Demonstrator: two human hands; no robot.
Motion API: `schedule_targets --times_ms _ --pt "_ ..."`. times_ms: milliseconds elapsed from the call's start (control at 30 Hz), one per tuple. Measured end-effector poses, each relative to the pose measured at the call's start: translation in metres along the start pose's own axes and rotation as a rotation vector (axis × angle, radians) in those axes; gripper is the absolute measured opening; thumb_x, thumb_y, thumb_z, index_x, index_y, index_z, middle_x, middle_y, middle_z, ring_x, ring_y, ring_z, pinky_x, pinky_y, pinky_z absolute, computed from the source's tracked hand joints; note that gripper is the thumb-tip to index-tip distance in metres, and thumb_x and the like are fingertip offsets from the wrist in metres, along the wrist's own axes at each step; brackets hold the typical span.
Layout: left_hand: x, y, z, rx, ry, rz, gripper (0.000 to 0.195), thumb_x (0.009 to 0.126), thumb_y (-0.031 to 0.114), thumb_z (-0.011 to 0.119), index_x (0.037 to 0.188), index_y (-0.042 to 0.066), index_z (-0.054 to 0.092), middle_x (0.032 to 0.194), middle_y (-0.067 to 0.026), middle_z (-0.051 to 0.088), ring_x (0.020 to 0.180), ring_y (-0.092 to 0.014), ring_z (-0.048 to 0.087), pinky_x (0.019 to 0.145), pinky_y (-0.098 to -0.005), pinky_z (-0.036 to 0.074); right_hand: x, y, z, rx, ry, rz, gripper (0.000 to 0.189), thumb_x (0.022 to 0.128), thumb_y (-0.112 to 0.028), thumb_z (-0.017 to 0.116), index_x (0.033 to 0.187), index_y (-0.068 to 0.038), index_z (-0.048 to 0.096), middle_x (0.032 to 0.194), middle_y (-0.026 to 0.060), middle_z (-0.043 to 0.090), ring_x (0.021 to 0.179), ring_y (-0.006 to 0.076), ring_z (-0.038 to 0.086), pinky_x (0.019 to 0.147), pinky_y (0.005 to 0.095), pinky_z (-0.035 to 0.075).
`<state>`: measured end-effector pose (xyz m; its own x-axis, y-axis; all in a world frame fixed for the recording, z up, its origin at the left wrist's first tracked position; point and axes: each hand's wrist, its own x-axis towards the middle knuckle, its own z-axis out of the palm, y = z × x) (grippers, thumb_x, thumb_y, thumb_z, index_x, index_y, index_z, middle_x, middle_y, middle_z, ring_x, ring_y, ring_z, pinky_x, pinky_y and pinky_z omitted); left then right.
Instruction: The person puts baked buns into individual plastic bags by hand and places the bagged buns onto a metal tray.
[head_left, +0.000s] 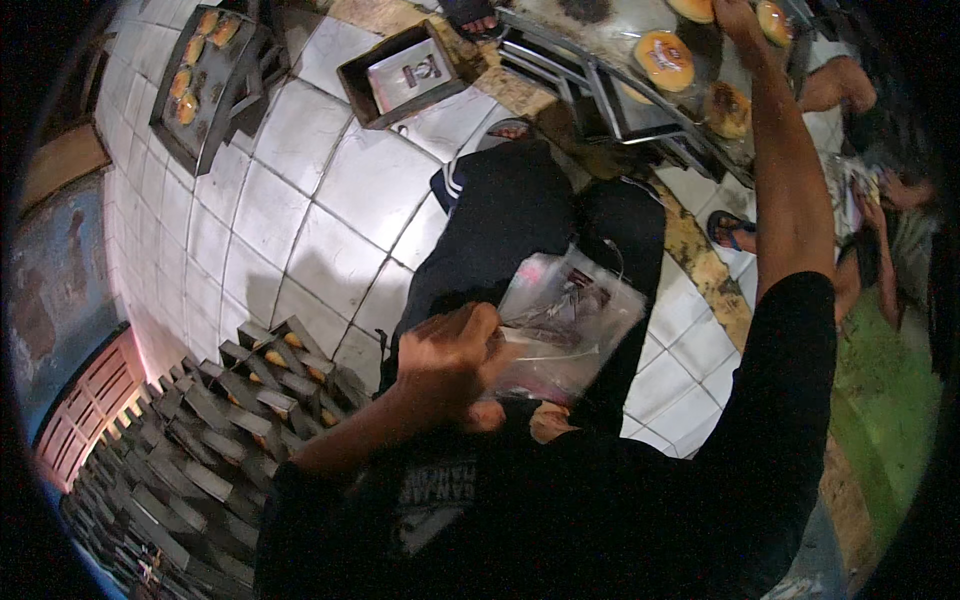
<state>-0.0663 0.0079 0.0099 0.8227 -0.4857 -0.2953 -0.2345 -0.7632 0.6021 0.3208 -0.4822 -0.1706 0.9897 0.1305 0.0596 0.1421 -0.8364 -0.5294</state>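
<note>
My left hand (450, 352), somewhat blurred, grips clear plastic bags (577, 315) with printing on them, above my lap. Up at the top edge, my right hand (739, 26) reaches among bread buns on a metal baking tray (585, 41); its fingertips are partly cut off, so its grip cannot be made out. One bun (774, 22) lies just right of that hand, another (691, 6) just left. Nearer to me on the tray are a bun in printed clear wrap (664, 60) and a dark-topped bun (727, 111).
On the white tiled floor (352, 187) stands an open box (356, 90) with printed plastic bags inside. Several buns lie on a tray (206, 131) at upper left. Metal pans (225, 442) crowd the lower left, some holding bread. Another person's hands (870, 202) are at right.
</note>
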Motion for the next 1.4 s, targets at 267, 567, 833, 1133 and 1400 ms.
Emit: schedule_targets --times_ms 267,567,833,1133,1400 --pt "0.008 -0.005 -0.021 -0.112 -0.085 0.213 0.03 0.091 0.035 0.072 0.093 0.008 0.06 0.079 -0.0097 0.064 0.066 -0.024 0.065 0.065 -0.0356 0.055 -0.007 -0.038 0.027 0.048 0.161 -0.218 0.062 0.066 -0.058 0.082 0.097 -0.005 0.072 0.091 0.0194 0.073 0.073 0.0328 0.07 0.066 0.0412 0.057" --pt "-0.024 -0.067 -0.013 -1.016 -0.262 -0.266 0.026 0.106 0.023 0.051 0.099 0.0 0.061 0.086 -0.0095 0.07 0.071 -0.018 0.066 0.065 -0.0322 0.055 -0.218 -0.273 -0.029 1.281 0.068 0.204 0.047 0.094 -0.029 0.068 0.131 -0.003 0.054 0.119 0.0083 0.065 0.106 0.0212 0.065 0.089 0.0388 0.054" --pt "0.007 -0.071 -0.031 -1.51 0.173 -0.305 0.022 0.098 0.019 0.063 0.11 0.0 0.061 0.095 -0.0115 0.069 0.089 -0.022 0.069 0.077 -0.0354 0.058 -0.382 -0.403 -0.025 0.661 -0.685 -0.082 0.041 0.082 -0.013 0.08 0.119 -0.005 0.063 0.106 0.007 0.067 0.104 0.0167 0.062 0.09 0.0311 0.05" --pt "0.07 0.011 -0.013 -1.883 0.137 -0.23 0.023 0.102 0.029 0.055 0.105 0.006 0.058 0.109 -0.0215 0.07 0.091 -0.025 0.072 0.067 -0.0295 0.058 -0.367 -0.399 0.008 0.067 0.468 -0.469 0.036 0.072 0.01 0.066 0.106 -0.003 0.063 0.118 0.016 0.058 0.117 0.0375 0.058 0.104 0.0475 0.049" --pt "0.033 0.03 -0.066 -1.697 0.147 -0.111 0.035 0.104 0.032 0.047 0.121 0.006 0.062 0.112 -0.0127 0.07 0.1 -0.019 0.069 0.086 -0.0345 0.054 -0.353 -0.417 -0.007 0.105 0.591 -0.536 0.04 0.071 0.013 0.065 0.108 -0.001 0.061 0.119 0.0174 0.056 0.118 0.038 0.058 0.106 0.0541 0.047"
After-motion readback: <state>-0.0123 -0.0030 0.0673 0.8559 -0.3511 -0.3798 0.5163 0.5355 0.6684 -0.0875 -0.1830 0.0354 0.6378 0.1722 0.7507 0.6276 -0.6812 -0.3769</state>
